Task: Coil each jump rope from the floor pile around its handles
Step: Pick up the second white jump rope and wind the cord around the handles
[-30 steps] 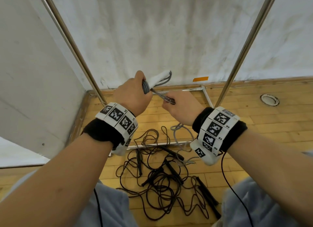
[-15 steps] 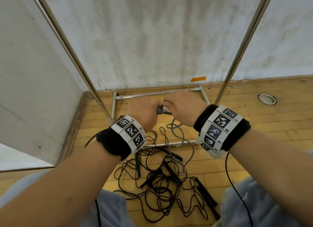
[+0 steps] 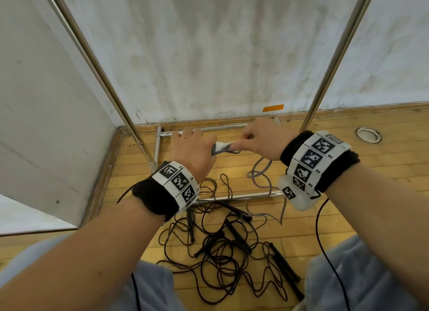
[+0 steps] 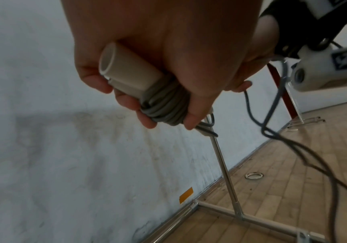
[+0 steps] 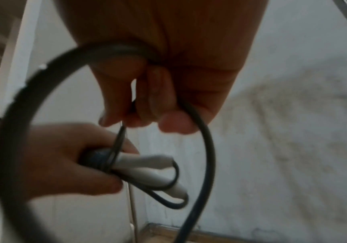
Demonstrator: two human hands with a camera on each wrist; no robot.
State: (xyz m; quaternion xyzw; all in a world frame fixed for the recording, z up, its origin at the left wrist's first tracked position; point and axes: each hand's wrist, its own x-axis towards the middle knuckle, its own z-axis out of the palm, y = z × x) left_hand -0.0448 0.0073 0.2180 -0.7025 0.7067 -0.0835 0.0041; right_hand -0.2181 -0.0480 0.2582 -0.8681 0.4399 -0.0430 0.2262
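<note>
My left hand (image 3: 192, 148) grips the two white handles (image 4: 127, 70) of a grey jump rope, with several turns of grey cord (image 4: 164, 105) wound round them under its fingers. The handles' tips (image 5: 158, 169) stick out to the right of that fist. My right hand (image 3: 260, 138) holds the loose grey cord (image 5: 204, 131) pinched in its curled fingers, just right of the handles. The rest of that cord (image 3: 262, 171) hangs down to the floor. Below lies a tangled pile of black jump ropes (image 3: 222, 248) with black handles (image 3: 283, 264).
A metal rack frame (image 3: 222, 197) stands on the wooden floor, its slanted poles (image 3: 99, 64) rising left and right of my hands. White walls close the corner behind and at the left. A round floor fitting (image 3: 368, 134) sits at the right.
Both hands dropped from chest height toward the floor, then moved a little apart. The right hand has carried the grey cord round the handles held by the left.
</note>
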